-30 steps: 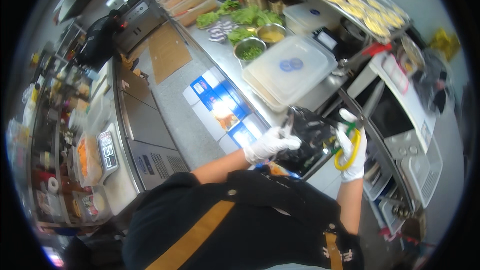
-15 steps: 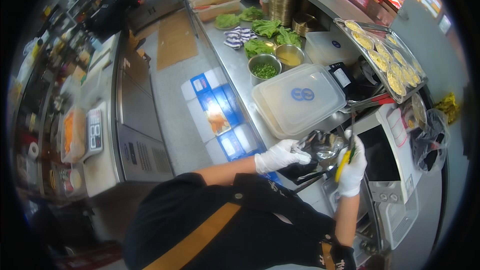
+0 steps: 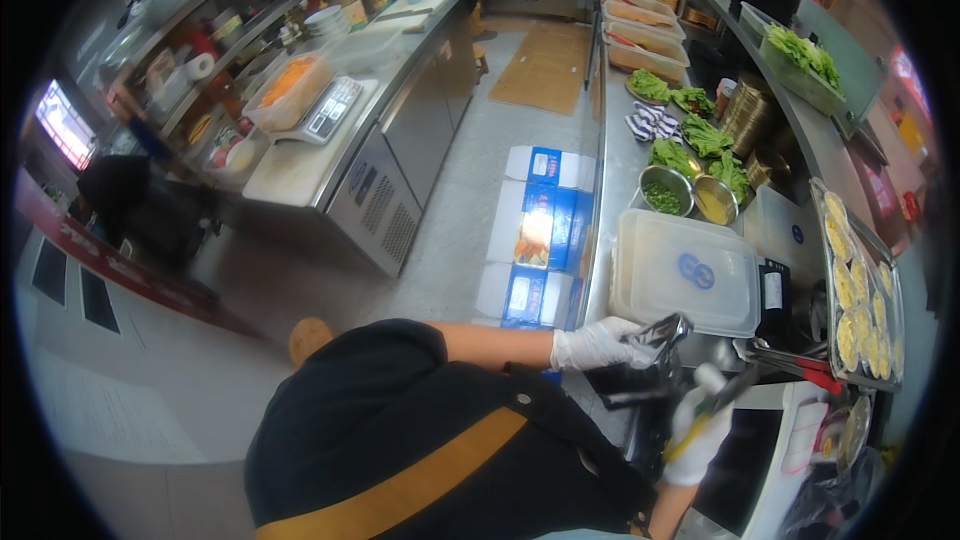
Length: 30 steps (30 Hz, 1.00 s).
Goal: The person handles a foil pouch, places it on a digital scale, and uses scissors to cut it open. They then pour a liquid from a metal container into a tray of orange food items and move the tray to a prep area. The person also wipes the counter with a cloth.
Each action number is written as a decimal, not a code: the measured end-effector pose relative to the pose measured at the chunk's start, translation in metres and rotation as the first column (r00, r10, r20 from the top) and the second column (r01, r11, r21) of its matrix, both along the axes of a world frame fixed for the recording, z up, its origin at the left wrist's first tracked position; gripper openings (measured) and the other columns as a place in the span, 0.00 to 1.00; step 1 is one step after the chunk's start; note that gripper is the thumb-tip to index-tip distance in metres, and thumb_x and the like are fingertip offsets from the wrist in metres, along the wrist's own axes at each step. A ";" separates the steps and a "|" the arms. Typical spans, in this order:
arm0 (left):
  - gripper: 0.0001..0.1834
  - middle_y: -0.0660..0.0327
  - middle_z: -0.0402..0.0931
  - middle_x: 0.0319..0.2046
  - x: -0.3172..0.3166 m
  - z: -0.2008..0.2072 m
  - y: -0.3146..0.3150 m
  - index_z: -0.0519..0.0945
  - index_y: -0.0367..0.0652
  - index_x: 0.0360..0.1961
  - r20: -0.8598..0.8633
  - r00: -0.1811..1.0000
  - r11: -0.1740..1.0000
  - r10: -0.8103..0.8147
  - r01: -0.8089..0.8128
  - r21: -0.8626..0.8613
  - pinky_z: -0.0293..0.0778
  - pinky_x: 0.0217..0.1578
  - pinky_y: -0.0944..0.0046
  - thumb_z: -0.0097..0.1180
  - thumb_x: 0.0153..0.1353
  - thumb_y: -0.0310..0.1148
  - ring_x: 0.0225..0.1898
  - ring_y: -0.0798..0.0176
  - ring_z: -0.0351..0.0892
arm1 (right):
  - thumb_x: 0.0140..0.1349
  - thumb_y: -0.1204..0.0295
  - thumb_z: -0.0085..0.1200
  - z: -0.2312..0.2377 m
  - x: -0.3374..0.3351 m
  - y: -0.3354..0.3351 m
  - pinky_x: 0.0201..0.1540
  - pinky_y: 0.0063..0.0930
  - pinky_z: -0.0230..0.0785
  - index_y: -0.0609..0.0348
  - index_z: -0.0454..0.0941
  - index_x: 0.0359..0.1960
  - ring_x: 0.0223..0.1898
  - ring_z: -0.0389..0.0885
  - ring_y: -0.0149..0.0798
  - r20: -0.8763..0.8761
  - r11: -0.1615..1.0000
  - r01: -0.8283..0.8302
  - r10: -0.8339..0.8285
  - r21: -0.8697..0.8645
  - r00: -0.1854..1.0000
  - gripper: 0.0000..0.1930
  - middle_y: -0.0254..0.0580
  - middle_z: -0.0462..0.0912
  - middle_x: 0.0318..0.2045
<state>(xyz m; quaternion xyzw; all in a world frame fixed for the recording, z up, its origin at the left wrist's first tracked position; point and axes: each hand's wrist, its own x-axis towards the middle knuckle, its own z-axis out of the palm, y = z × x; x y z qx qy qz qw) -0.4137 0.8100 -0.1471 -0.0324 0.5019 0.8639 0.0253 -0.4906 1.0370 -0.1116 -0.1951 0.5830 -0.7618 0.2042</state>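
My left hand (image 3: pixel 602 344), in a white glove, is closed on the edge of a shiny black-and-silver plastic pouch (image 3: pixel 662 338). The pouch hangs crumpled over the near end of the steel counter, beside the large lidded container (image 3: pixel 688 275). My right hand (image 3: pixel 694 440), also gloved in white and smeared by motion, grips a yellow-handled tool (image 3: pixel 676 446). Its dark, narrow end points up and to the right; blur hides whether it is scissors or a knife. The tool is just right of the pouch, and I see a small gap between them.
Bowls of chopped greens (image 3: pixel 662 192) and yellow liquid (image 3: pixel 714 202) stand behind the container, near lettuce leaves (image 3: pixel 708 136). To the right are a tray of yellow-topped rounds (image 3: pixel 850 285) and a white microwave (image 3: pixel 800 410). Flattened cardboard (image 3: pixel 540 230) lies on the floor.
The view has swung left, so the counter sits further right. My right hand and the tool have dropped lower, away from the pouch. My left hand keeps its hold on the pouch.
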 end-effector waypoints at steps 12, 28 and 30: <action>0.15 0.66 0.80 0.36 -0.002 -0.008 -0.012 0.79 0.36 0.48 -0.032 0.999 0.996 -0.016 0.019 0.084 0.73 0.41 0.74 0.62 0.60 0.29 0.39 0.77 0.76 | 0.70 0.68 0.45 0.035 0.004 -0.034 0.21 0.10 0.57 0.64 0.75 0.54 0.21 0.65 0.18 -0.319 0.950 0.294 -0.249 0.101 0.914 0.16 0.33 0.78 0.31; 0.23 0.61 0.81 0.42 -0.002 -0.009 -0.069 0.77 0.33 0.51 -0.211 0.919 0.910 -0.334 0.373 0.180 0.75 0.44 0.71 0.67 0.55 0.30 0.41 0.72 0.79 | 0.60 0.63 0.58 0.047 -0.003 -0.093 0.55 0.38 0.72 0.71 0.62 0.61 0.49 0.77 0.44 -0.463 0.977 0.212 -0.196 -0.018 0.864 0.32 0.51 0.73 0.51; 0.29 0.60 0.80 0.45 -0.001 -0.010 -0.069 0.74 0.35 0.55 -0.265 0.876 0.876 -0.404 0.454 0.163 0.76 0.43 0.70 0.69 0.52 0.29 0.41 0.71 0.79 | 0.61 0.61 0.57 0.053 -0.003 -0.098 0.53 0.37 0.72 0.72 0.62 0.60 0.48 0.78 0.43 -0.492 0.984 0.180 -0.160 -0.008 0.856 0.32 0.51 0.75 0.48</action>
